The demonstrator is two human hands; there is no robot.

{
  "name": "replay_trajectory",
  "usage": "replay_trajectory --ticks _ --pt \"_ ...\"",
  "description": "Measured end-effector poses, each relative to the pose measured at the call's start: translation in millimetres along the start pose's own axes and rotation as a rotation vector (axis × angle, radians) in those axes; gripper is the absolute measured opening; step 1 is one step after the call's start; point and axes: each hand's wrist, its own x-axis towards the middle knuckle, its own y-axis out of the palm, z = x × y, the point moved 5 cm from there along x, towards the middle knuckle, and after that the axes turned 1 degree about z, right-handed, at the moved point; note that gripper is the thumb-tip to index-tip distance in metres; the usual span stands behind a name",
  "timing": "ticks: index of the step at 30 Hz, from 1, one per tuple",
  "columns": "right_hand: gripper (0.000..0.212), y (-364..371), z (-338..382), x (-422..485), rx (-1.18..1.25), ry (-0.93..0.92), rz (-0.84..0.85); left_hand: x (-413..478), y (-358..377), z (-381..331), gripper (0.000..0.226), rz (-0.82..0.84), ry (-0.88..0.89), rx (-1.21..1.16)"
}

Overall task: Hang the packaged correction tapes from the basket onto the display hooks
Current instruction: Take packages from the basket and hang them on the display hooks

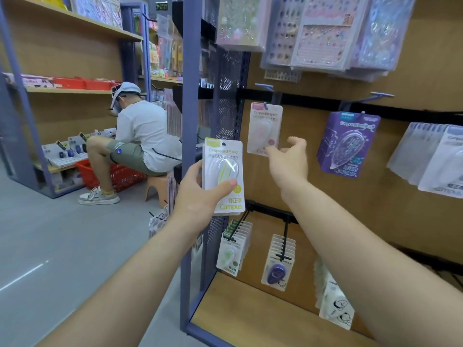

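Note:
My left hand [200,196] grips a small stack of green packaged correction tapes [223,171], thumb across the front, held upright beside the blue shelf post. My right hand [288,159] reaches toward a pink correction tape pack [264,126] hanging on a display hook [264,86]; its fingers are spread and loosely curved at the pack's lower right corner, touching or nearly touching it. A purple pack [348,144] hangs on the hook to the right. No basket for these tapes is in view.
Lower hooks carry green packs [231,249] and purple-tape packs [279,264]. White packs [431,159] hang at far right, sticker sheets [320,33] above. A blue post [191,121] stands left of the panel. A seated person [135,144] works by a red basket [112,175] across the aisle.

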Motion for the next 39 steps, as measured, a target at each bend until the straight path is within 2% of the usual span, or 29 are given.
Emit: replay_trajectory --ticks 3,5,9,16,18,23,29,31,34,39 --pt "0.015 6.3 -19.7 -59.8 0.245 0.035 0.380 -8.6 7.3 3.3 0.050 0.023 -0.027 -0.017" --pt "0.010 1.9 -37.2 -87.4 0.248 0.005 0.488 -17.2 16.2 7.4 0.044 0.045 -0.066 -0.056" --pt "0.020 -29.7 -61.1 -106.9 0.259 -0.020 0.470 -38.8 43.1 13.8 0.037 0.094 -0.100 -0.083" --pt "0.022 -89.4 -74.6 -116.5 0.202 -0.094 0.406 -65.9 92.6 12.4 0.049 0.232 -0.117 -0.041" --pt "0.026 -104.2 -79.6 -117.8 0.191 -0.072 0.404 -73.1 106.5 10.5 0.052 0.278 -0.108 -0.014" --pt "0.027 -133.6 -99.6 -122.5 0.215 0.031 0.390 -90.3 130.1 13.0 0.036 0.293 -0.099 0.032" --pt "0.033 -162.3 -111.1 -126.0 0.273 0.085 0.388 -111.0 155.1 17.3 0.041 0.295 -0.101 -0.006" --pt "0.029 -173.5 -113.0 -125.7 0.295 0.083 0.356 -115.9 166.5 13.6 0.039 0.298 -0.095 -0.011" --pt "0.029 -191.7 -120.1 -123.5 0.382 0.125 0.291 -119.7 181.8 8.1 0.016 0.324 -0.036 0.004" --pt "0.029 -230.3 -134.5 -122.9 0.496 0.180 0.160 -125.9 213.6 6.4 0.019 0.360 -0.008 0.054"
